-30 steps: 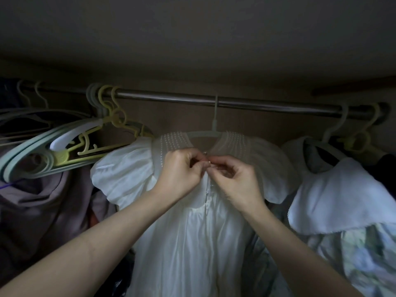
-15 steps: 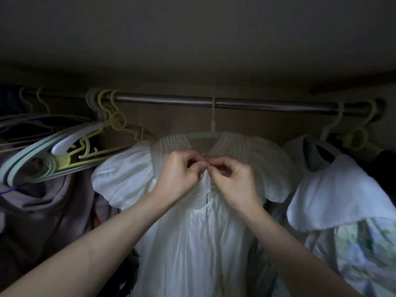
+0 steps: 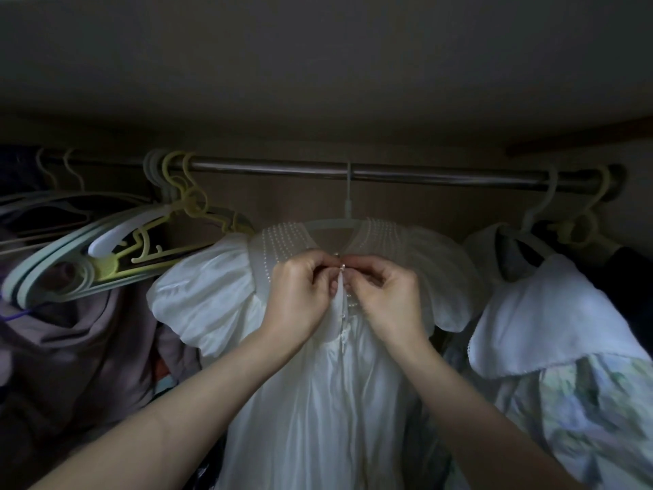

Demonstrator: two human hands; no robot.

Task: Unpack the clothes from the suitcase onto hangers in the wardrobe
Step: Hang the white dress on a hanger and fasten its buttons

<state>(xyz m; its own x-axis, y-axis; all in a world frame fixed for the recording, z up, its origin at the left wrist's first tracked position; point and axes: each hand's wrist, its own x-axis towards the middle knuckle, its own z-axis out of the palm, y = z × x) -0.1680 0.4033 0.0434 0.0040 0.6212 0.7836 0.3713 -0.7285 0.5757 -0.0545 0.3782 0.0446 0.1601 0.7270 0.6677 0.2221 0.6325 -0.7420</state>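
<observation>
Hung on pale hanger (image 3: 348,221) from rail (image 3: 424,174): white dress (image 3: 318,401), centre of wardrobe. Left hand (image 3: 300,295) & right hand (image 3: 385,298) curled tight at neckline below hanger, pinching placket edges, prob. a small button (image 3: 342,266) btwn fingertips.

No legible txt or labels.

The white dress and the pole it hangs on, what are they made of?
The white dress looks like thin satin-like cloth: it has a soft sheen and falls in fine folds. Its collar carries rows of small pearl-like beads. The pole looks like polished metal, since a bright line of light runs along it.
</observation>
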